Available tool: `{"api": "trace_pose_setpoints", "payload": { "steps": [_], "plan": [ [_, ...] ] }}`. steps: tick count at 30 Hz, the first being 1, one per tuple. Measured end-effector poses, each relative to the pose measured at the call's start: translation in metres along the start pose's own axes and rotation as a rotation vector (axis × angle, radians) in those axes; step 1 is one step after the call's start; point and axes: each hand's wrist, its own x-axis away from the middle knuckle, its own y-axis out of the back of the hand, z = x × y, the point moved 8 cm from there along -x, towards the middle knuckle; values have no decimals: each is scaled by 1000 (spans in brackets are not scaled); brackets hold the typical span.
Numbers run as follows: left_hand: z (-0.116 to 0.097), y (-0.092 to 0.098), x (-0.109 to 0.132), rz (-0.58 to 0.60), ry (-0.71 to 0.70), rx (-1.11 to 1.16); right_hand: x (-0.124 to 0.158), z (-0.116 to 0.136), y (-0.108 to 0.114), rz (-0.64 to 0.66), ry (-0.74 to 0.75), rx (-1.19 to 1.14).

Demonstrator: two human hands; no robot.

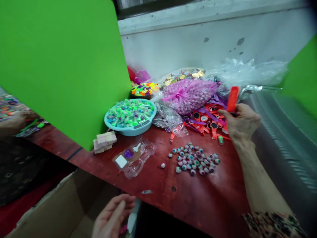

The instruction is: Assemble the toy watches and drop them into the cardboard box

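Note:
My right hand (241, 124) reaches across the red table (198, 198) and pinches a red plastic toy watch strap (232, 98) lifted above a heap of red and purple toy watches (205, 120). My left hand (112, 216) hovers low at the table's near edge, over a cardboard box (56, 211), fingers loosely curled with nothing visible in them. A clear blister tray (135, 158) lies on the table holding a white block and a purple ring. Several small eyeball-like beads (195, 160) are scattered in front of the right hand.
A blue bowl (109, 124) full of small green and pink capsules stands at the back left, beside a stack of pale blocks (104, 142). A pink net bag (188, 94) and clear plastic bags lie behind. Green panels (61, 66) screen the left and right.

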Motion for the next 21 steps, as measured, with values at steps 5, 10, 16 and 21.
{"api": "trace_pose_setpoints", "payload": {
  "steps": [5, 10, 16, 21],
  "plan": [
    [46, -138, 61, 667, 147, 67, 51, 39, 40, -105, -276, -119],
    [68, -178, 69, 563, 122, 325, 163, 28, 22, 191, -680, -275],
    [48, -155, 41, 305, -88, 168, 257, 46, 7, 514, -701, -322],
    [41, -140, 42, 383, -161, 7, 259, 78, 28, 369, -522, -516]
  ]
}}
